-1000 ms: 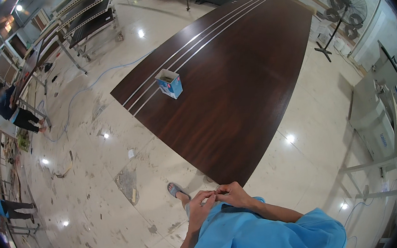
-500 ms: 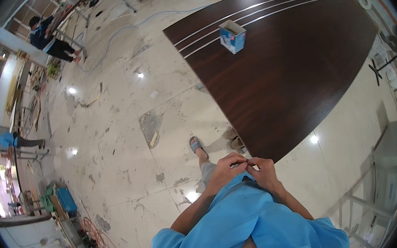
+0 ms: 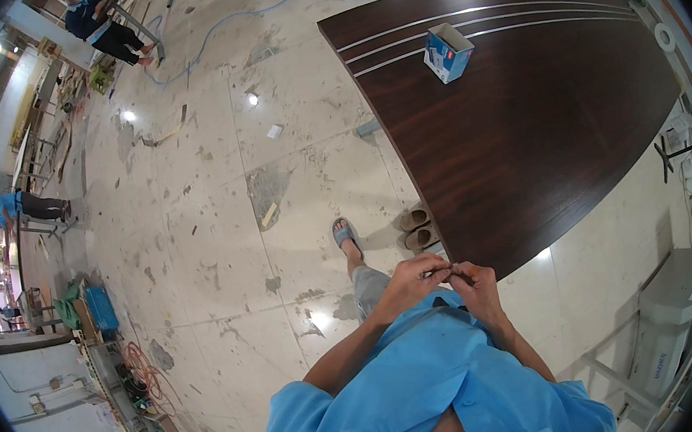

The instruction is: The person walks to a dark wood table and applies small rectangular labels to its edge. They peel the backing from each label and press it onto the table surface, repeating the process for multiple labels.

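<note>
Both my hands meet in front of my blue shirt, close to the near corner of a dark brown wooden panel (image 3: pixel 522 130). My left hand (image 3: pixel 410 283) is closed, its fingertips pinched around something small that I cannot make out. Fingertip to fingertip with it, my right hand (image 3: pixel 476 283) is also closed in a pinch on the same spot. Further up the panel stands an open blue and white cardboard box (image 3: pixel 449 53), beside three pale strips (image 3: pixel 512 27) that run across the panel's far end. What the box holds is hidden.
Brown shoes (image 3: pixel 417 230) stand on the floor by the panel's left edge. A blue hose (image 3: pixel 257 10) crosses the stained tiles. Two people work at the left, one at a far stand (image 3: pixel 153 46). Orange hose (image 3: pixel 144 368) lies coiled near a blue bin (image 3: pixel 101 313).
The view has shifted, so the panel and box sit further right. My hands stay pinched together. The person at the left edge has bent or turned a little.
</note>
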The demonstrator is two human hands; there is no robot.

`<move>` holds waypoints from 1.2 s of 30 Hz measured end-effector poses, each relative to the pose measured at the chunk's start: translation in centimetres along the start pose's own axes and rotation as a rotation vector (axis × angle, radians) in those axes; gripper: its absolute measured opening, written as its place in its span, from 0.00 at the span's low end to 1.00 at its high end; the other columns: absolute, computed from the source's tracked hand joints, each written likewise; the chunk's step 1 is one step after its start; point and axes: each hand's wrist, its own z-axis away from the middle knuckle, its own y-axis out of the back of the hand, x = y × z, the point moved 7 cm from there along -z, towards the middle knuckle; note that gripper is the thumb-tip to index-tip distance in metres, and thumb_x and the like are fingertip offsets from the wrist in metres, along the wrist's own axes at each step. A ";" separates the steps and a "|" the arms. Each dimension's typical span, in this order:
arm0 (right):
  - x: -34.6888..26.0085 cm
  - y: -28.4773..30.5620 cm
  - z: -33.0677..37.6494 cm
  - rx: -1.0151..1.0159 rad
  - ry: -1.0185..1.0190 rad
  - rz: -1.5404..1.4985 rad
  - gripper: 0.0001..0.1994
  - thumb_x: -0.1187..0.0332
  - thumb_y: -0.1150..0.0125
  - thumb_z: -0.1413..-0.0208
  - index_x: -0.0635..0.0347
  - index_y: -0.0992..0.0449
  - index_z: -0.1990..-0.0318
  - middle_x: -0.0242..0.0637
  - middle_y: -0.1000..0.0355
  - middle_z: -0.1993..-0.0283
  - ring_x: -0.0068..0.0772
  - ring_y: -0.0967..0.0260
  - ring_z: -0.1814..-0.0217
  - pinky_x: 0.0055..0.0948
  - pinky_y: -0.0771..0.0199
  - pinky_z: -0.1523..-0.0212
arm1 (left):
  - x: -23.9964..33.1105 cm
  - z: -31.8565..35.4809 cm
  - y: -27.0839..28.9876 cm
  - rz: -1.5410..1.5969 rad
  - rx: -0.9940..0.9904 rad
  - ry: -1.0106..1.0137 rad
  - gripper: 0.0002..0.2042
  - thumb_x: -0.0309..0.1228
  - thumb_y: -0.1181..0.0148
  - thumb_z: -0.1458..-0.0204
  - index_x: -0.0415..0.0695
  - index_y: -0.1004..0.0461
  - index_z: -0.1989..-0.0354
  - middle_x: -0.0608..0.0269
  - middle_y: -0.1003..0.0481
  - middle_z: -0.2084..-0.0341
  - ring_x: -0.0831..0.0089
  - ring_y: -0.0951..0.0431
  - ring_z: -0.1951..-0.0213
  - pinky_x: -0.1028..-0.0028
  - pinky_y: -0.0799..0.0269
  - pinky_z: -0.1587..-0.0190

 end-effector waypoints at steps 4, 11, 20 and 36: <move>-0.4 -0.2 -0.3 -0.002 0.018 -0.086 0.07 0.75 0.40 0.46 0.69 0.20 0.63 0.41 0.21 0.69 0.23 0.25 0.66 0.25 0.26 0.62 | 0.0 0.0 0.0 0.069 0.066 -0.023 0.07 0.24 0.38 0.42 0.32 0.22 0.60 0.53 0.21 0.64 0.66 0.18 0.63 0.71 0.21 0.60; -0.6 -0.2 -0.9 -0.016 0.037 -0.171 0.06 0.77 0.42 0.46 0.69 0.20 0.64 0.38 0.20 0.66 0.23 0.25 0.63 0.24 0.26 0.60 | -0.1 -0.1 0.3 -0.018 0.167 -0.025 0.07 0.24 0.37 0.42 0.35 0.23 0.57 0.57 0.21 0.64 0.69 0.20 0.62 0.72 0.24 0.59; -0.5 -0.2 -0.9 -0.039 -0.103 -0.317 0.06 0.74 0.40 0.42 0.67 0.21 0.60 0.29 0.24 0.67 0.15 0.32 0.66 0.19 0.32 0.64 | 3.0 0.2 0.4 -0.305 0.309 -0.307 0.08 0.21 0.35 0.48 0.38 0.24 0.60 0.54 0.21 0.65 0.58 0.19 0.63 0.68 0.22 0.61; -2.8 -3.7 -4.3 -0.084 -0.117 -0.248 0.08 0.74 0.43 0.39 0.70 0.21 0.60 0.37 0.21 0.63 0.22 0.25 0.59 0.23 0.26 0.55 | 2.5 0.9 5.1 -0.250 0.427 -0.170 0.06 0.21 0.37 0.45 0.39 0.24 0.60 0.53 0.22 0.67 0.55 0.19 0.66 0.64 0.22 0.64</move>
